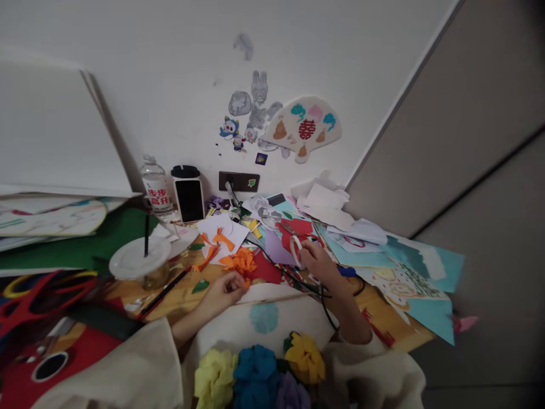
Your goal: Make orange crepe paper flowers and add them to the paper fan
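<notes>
My left hand (224, 291) rests on the wooden table (183, 292) with its fingers curled, pinching the edge of an orange paper flower (239, 262). My right hand (315, 261) is closed round a roll of clear tape (295, 250), held upright above red and purple paper sheets. A black band sits on my right wrist. In front of my chest are several paper flowers: a pale yellow one (215, 372), a blue one (256, 366) and a yellow one (305, 356).
A lidded cup with a black straw (140, 261) stands at the left, with a water bottle (155, 184) and a small white device (188, 196) against the wall. Paper sheets and cutouts (409, 278) cover the right side up to the table's edge. A black pencil (164, 292) lies near the cup.
</notes>
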`<state>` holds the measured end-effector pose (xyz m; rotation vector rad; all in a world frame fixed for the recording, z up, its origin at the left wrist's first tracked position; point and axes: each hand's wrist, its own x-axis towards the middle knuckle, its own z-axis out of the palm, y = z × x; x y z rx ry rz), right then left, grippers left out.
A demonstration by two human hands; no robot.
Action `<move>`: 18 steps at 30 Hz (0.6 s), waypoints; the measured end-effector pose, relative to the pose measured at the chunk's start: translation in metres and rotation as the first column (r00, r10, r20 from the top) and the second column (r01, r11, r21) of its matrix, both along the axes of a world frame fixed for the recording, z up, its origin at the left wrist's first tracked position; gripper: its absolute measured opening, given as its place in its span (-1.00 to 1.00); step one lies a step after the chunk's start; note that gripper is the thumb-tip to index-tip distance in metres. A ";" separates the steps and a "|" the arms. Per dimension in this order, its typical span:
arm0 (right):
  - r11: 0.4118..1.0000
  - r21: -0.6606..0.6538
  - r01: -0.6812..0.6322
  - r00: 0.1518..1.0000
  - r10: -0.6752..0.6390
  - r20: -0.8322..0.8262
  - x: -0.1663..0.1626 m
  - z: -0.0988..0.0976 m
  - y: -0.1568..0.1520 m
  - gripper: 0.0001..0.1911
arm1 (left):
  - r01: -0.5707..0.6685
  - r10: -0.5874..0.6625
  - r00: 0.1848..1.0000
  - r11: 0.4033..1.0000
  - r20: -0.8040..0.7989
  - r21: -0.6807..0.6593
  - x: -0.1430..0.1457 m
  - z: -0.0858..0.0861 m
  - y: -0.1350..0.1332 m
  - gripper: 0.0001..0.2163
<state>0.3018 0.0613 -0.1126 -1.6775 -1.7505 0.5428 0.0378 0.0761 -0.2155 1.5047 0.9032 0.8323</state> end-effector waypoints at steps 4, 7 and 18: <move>0.985 0.061 -0.164 0.943 0.175 -0.283 -0.024 -0.009 -0.001 -0.75 | -0.014 0.014 1.000 1.000 0.027 -0.013 0.001 0.002 0.000 -0.68; 0.961 0.071 -0.268 0.856 0.271 -0.441 -0.044 -0.022 -0.003 -0.74 | -0.090 0.089 0.994 0.996 0.064 0.022 0.000 0.015 0.000 -0.67; 0.696 0.057 -0.716 0.479 0.549 -0.685 -0.083 -0.044 -0.026 -0.43 | -0.250 0.224 0.955 0.961 0.194 0.117 0.001 0.070 -0.024 -0.68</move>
